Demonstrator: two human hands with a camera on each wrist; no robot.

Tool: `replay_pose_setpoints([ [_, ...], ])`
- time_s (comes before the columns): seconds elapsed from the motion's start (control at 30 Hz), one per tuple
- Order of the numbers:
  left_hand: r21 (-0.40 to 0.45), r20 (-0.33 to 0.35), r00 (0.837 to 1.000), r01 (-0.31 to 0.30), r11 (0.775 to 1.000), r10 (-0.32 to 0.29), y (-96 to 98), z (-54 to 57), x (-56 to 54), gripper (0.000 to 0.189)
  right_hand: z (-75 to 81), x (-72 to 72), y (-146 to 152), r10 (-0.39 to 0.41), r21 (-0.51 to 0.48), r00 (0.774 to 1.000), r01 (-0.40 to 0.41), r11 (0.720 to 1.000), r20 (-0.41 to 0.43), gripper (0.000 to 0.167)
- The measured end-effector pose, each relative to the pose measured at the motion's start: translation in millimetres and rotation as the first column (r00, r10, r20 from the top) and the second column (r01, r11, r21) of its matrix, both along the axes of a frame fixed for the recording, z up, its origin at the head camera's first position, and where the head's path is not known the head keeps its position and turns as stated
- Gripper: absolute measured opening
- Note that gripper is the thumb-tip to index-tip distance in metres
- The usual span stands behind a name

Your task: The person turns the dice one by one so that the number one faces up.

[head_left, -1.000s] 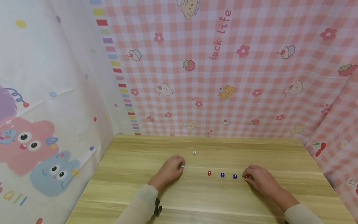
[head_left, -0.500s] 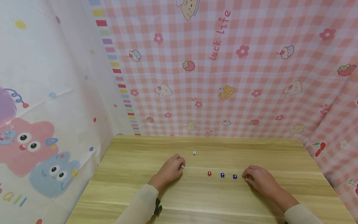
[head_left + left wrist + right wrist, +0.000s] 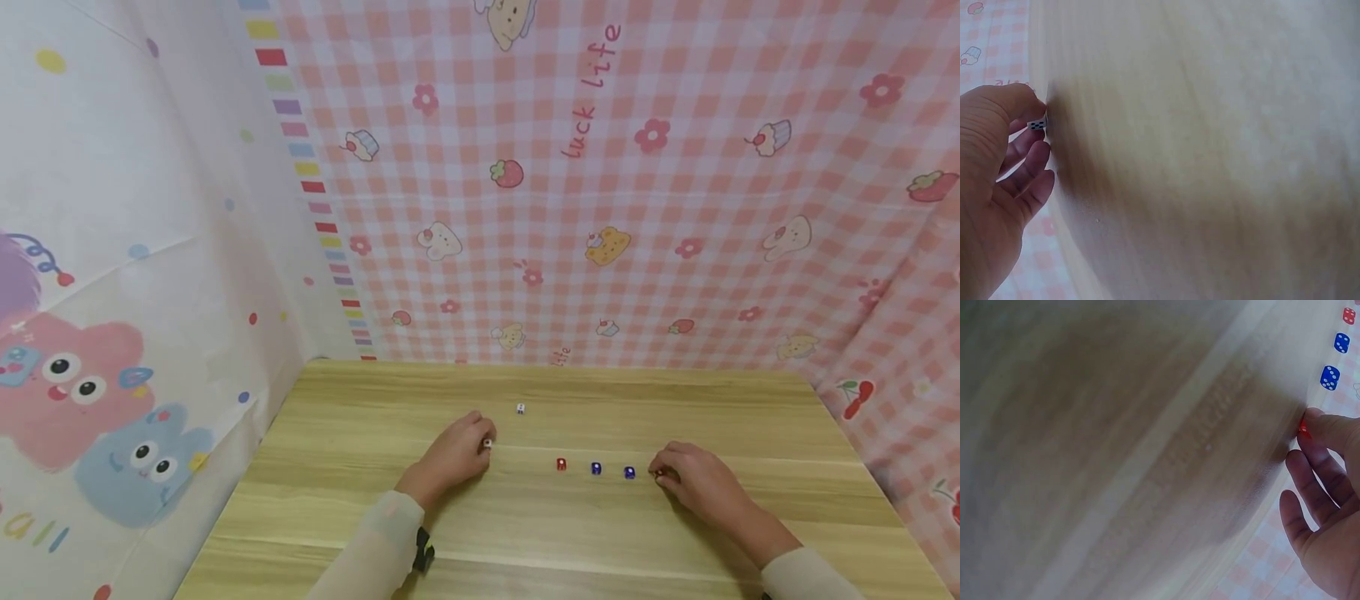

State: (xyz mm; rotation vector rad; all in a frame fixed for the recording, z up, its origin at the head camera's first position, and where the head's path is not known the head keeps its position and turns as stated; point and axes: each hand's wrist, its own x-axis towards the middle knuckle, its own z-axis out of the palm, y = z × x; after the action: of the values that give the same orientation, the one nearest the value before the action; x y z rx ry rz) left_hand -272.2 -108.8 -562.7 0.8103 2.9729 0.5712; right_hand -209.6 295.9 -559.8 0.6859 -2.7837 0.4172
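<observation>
Left of the middle of the table, my left hand (image 3: 454, 450) pinches a white die (image 3: 1037, 125) between thumb and fingertips. The left wrist view shows black dots on one face of it, close by the table surface. Over to the right, my right hand (image 3: 699, 479) holds a red die (image 3: 1304, 429) between thumb and index finger, which mostly cover it. This die is at the right end of a row: a red die (image 3: 561, 464), a blue die (image 3: 596, 468) and another blue die (image 3: 629, 472). Farther back lies a second white die (image 3: 521, 409).
The dice are on a wood-grain table (image 3: 525, 533). A pink checked cloth (image 3: 555, 208) hangs behind its back edge and along the right. On the left side hangs a white cartoon-printed cloth (image 3: 172, 333).
The white die has turned a little in my left fingers and shifted slightly left. My right hand and the row of dice stay where they were.
</observation>
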Motion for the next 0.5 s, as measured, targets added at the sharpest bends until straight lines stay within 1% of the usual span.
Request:
replay_pose_setpoints([
  [0.23, 0.022, 0.025, 1.000, -0.016, 1.000, 0.015, 0.1, 2.3, 0.1, 0.006, 0.9, 0.4, 0, 0.001, -0.007, 1.000, -0.001, 1.000, -0.015, 0.023],
  [0.33, 0.030, 0.026, 1.000, -0.014, 0.999, 0.014, 1.7, 2.9, 0.3, 0.004, 0.8, 0.2, 0, 0.000, -0.008, 1.000, 0.000, 1.000, -0.016, 0.023],
  [0.4, 0.033, 0.013, 1.000, 0.003, 0.999, -0.003, 3.9, 3.4, 0.6, 0.003, 0.4, 0.0, 0, -0.001, -0.008, 1.000, 0.001, 1.000, -0.015, 0.023],
  [0.5, 0.023, -0.021, 0.999, 0.046, 0.999, -0.046, 9.8, 5.5, 1.9, 0.002, -0.6, -0.4, 0, 0.001, -0.005, 1.000, -0.001, 1.000, -0.016, 0.023],
])
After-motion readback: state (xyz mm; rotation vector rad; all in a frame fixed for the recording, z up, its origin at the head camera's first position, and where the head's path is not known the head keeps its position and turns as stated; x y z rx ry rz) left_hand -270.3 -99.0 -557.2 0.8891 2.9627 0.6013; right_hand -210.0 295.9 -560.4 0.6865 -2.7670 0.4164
